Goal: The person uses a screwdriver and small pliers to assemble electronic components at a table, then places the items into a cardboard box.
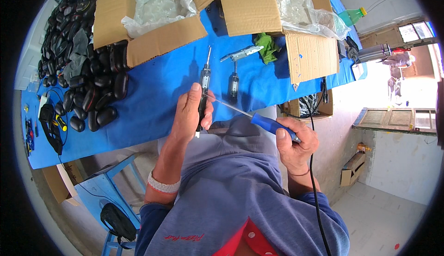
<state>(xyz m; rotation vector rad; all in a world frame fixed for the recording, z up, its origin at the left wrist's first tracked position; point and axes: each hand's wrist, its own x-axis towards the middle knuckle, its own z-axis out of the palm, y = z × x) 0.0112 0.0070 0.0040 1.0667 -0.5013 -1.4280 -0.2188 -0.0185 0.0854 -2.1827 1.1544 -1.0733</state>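
As seen from the head camera, a person's left hand [186, 110] curls its fingers snugly around a slim black-and-grey bar-shaped device [205, 78] with a thin metal rod at its upper end, held upright above the lap, just off the table's near edge. The right hand [298, 145] closes its fingers around a smooth blue-handled screwdriver [268, 123], whose thin steel shaft points left toward the device; whether the tip touches is unclear.

Smooth blue cloth, lightly creased, forms the tabletop [152, 122]. To the right are a pale floor [377, 219], a whitish wall [393, 154] and a glaring bright opening.

On the cloth lie a similar dark device with a silver crosspiece [233, 85] and a crumpled green cloth [267, 49]. Behind them, two brown corrugated cardboard boxes [166, 47] spill crinkled clear plastic. Rounded black cases [92, 99] heap up at left. A thin black cable [314, 182] hangs past the right hand, crossing the view of that forearm.
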